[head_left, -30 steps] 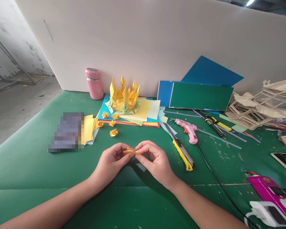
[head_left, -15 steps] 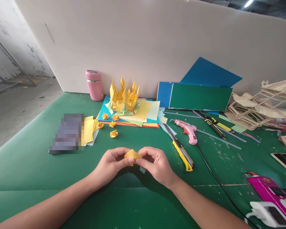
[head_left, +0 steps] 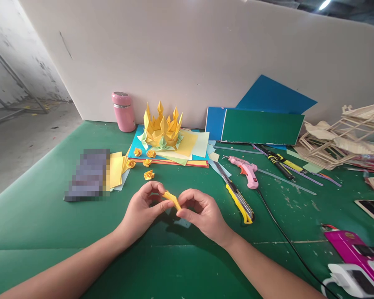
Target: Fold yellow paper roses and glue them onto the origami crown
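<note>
A small folded piece of yellow paper (head_left: 172,199) is pinched between both my hands just above the green table (head_left: 50,224). My left hand (head_left: 145,209) grips its left end with thumb and fingertips. My right hand (head_left: 199,211) pinches the right end. Beyond them lie several small yellow paper roses (head_left: 148,174) and a yellow origami crown (head_left: 161,126) on a stack of coloured paper sheets (head_left: 193,149).
A pink flask (head_left: 124,111) stands at the back wall. A yellow utility knife (head_left: 238,199), a pink glue gun (head_left: 246,168) with its black cord, blue and green boards (head_left: 262,124), wooden stick models (head_left: 339,137) and pink devices (head_left: 355,253) lie to the right.
The yellow paper piece has been turned between my fingers, from a flat strip to a wider folded shape to a slanted narrow one. Both hands stay in about the same spot.
</note>
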### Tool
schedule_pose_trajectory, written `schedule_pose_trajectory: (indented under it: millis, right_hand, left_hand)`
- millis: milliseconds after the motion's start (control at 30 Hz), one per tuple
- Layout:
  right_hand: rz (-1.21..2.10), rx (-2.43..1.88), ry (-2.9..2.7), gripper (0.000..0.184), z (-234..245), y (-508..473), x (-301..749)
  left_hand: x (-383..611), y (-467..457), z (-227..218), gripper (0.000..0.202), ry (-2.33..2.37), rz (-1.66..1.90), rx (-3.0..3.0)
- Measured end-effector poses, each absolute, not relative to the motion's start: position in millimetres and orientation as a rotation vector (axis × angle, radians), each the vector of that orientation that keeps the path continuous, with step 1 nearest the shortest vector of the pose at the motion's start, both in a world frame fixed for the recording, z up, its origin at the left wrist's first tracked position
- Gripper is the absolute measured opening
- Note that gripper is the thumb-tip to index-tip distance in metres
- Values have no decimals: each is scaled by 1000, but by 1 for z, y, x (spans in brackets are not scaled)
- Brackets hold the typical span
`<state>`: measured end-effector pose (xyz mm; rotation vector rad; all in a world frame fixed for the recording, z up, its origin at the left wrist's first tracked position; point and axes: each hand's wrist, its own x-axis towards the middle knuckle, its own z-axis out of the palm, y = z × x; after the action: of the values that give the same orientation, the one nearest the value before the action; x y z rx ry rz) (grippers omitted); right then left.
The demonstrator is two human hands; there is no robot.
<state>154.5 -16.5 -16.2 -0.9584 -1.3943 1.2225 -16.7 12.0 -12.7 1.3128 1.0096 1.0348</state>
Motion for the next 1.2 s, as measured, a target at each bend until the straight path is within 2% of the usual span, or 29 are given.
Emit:
schedule_pose_trajectory:
  millis: [300,567,833,1100,1200]
  right_hand:
    - [1384,-917,-1323,32,-14,-18,153]
    - [1381,-931,-1338,35,-14,-18,153]
    - [1311,-955,-1424,39,-14,-18,152]
    - [1270,-997,-1498,39,-16,-18,152]
    - [1254,-1020,-1450,40,-17,-18,152]
  left_hand:
    - [-16,11,-10,23,1068,1061,1496]
    - [-16,10,-9,25,1038,1063,1596]
    - [-13,4,-9,7,992,945,1700]
    - [-13,4,-5,7,1004,913,1658]
    - [-12,4,-4,16,956,862,1520]
